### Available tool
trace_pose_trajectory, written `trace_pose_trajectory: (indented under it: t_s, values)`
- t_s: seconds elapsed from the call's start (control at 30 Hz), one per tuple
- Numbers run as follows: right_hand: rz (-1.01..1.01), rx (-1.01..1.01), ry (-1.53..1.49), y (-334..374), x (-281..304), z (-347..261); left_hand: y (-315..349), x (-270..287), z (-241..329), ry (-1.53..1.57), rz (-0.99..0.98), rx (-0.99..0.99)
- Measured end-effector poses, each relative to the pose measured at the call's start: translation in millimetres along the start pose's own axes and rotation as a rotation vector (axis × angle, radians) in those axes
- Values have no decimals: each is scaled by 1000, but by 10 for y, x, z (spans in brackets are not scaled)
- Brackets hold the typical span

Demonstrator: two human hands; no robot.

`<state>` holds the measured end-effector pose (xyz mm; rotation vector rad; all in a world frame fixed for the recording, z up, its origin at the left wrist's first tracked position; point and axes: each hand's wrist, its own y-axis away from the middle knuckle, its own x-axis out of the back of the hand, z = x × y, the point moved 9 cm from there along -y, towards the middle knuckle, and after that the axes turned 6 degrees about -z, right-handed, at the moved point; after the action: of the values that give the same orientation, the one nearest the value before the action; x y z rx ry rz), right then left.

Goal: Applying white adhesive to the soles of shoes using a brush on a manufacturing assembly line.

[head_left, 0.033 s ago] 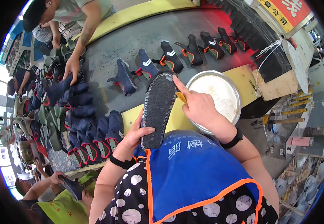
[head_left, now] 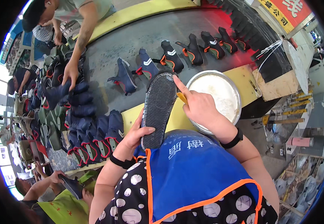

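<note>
Black and already stitched round its edge but pale only at the toe, the shoe bottom point(head_left: 159, 108) sits in the grasp of the left hand point(head_left: 134, 133), the right hand point(head_left: 202, 107) clasping a yellow stick point(head_left: 182, 98) near a bowl point(head_left: 239, 96) of white paste point(head_left: 216, 95), shoe uppers point(head_left: 148, 66) lined along the surface point(head_left: 102, 71).

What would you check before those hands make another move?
1. Left hand steadies the black sole: ok, thumb across its lower end.
2. Right hand in position: ok, index fingertip at the sole's upper edge.
3. Yellow handle gripped: ok, in the right hand.
4. The handle's other end: cannot tell, hidden.
5. Bowl within reach: ok, beside the right hand.
6. Co-worker's hand clear of the sole: ok, over at the navy shoes.
</note>
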<state>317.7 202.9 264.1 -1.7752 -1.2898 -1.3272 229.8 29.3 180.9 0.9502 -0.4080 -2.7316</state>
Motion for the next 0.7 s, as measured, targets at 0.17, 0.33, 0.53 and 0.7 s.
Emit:
trace_pose_trajectory:
  t_s: [0.17,0.33,0.53,0.7]
  values:
    - [25,58,57,82,-13,-110,43,92,-42,64,31,-11]
    - [28,92,40,196,-31,-80,63,244,-112,103,53,-28]
    - [248,-38,-367,401,85,594,278,726,103,-71,121,-22]
    - [375,-93,-1753,615,-63,1136,592,997,185,-9,140,116]
